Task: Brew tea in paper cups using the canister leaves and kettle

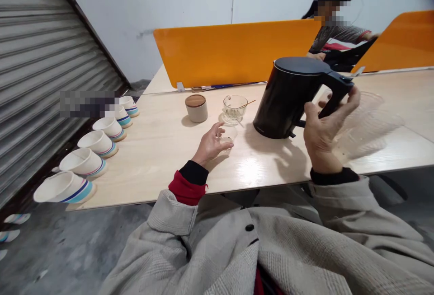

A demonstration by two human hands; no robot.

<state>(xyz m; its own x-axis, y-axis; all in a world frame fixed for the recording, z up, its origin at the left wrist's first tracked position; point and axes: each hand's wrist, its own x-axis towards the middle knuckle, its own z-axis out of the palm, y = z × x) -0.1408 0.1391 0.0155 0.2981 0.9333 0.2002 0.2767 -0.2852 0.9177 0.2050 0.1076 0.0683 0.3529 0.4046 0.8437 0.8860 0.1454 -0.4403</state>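
Note:
My right hand [323,134] is wrapped round the handle of a black electric kettle [283,100], which is slightly tilted with its lid closed. Whether its base touches the table, I cannot tell. My left hand [210,143] curls its thumb and fingers around a small clear glass cup [228,133]. Just behind that cup is a ribbed glass bowl [234,109] with a thin brown stick leaning in it. A pale canister [196,109] with a wooden lid stands to the left of the bowl.
Several striped paper cups [98,143] line the left edge of the wooden table [156,168]. Clear ribbed glassware [366,123] lies right of the kettle, partly hidden by my hand. An orange divider [233,53] runs along the back, with another person [339,33] beyond it.

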